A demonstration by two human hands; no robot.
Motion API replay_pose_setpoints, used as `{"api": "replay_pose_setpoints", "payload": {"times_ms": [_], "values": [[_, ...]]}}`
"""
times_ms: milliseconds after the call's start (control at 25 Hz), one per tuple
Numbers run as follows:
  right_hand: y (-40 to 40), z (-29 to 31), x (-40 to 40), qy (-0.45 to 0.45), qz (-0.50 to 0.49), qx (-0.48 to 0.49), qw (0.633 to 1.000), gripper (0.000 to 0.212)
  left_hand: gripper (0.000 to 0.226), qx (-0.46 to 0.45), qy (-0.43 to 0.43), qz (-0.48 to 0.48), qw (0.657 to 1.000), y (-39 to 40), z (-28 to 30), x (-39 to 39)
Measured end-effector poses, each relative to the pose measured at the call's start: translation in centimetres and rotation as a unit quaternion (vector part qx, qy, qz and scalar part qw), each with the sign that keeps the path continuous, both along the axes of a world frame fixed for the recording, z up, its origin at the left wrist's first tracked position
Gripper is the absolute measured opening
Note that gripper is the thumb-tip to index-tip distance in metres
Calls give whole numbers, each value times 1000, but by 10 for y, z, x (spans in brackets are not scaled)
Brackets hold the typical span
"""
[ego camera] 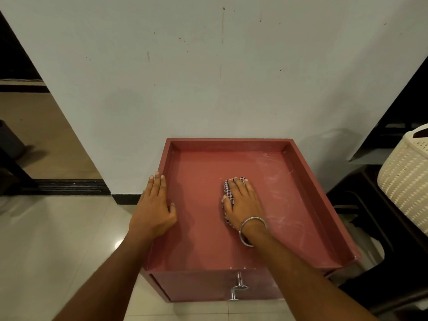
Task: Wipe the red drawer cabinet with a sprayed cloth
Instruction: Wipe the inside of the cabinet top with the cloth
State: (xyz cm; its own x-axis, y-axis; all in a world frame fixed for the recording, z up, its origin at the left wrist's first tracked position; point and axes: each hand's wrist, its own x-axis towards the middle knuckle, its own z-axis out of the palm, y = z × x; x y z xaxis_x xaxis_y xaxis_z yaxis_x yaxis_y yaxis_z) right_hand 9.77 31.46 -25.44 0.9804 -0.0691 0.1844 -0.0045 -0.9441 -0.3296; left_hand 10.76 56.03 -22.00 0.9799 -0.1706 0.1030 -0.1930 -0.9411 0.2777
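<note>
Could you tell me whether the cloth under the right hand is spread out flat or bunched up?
Bunched up. The cloth is a compact wad under the right hand, showing only past the fingertips and thumb side, on the cabinet top.

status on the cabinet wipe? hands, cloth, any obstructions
Right hand presses cloth flat on red cabinet top. Left hand rests flat on the left rim. White smears at right side. Nothing in the way.

Bare, sleeveless forearms; a plain silver bangle (252, 230) circles the right wrist.
</note>
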Motion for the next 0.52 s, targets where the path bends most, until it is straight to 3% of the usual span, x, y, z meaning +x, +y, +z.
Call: {"api": "replay_pose_setpoints", "payload": {"times_ms": [240,520], "values": [[-49,1,-11,0,-77,-9,997,80,80,2,-1,10,1000,-1,0,-10],[19,1,-30,1,-38,5,999,72,84,17,-10,8,1000,0,0,-18]]}}
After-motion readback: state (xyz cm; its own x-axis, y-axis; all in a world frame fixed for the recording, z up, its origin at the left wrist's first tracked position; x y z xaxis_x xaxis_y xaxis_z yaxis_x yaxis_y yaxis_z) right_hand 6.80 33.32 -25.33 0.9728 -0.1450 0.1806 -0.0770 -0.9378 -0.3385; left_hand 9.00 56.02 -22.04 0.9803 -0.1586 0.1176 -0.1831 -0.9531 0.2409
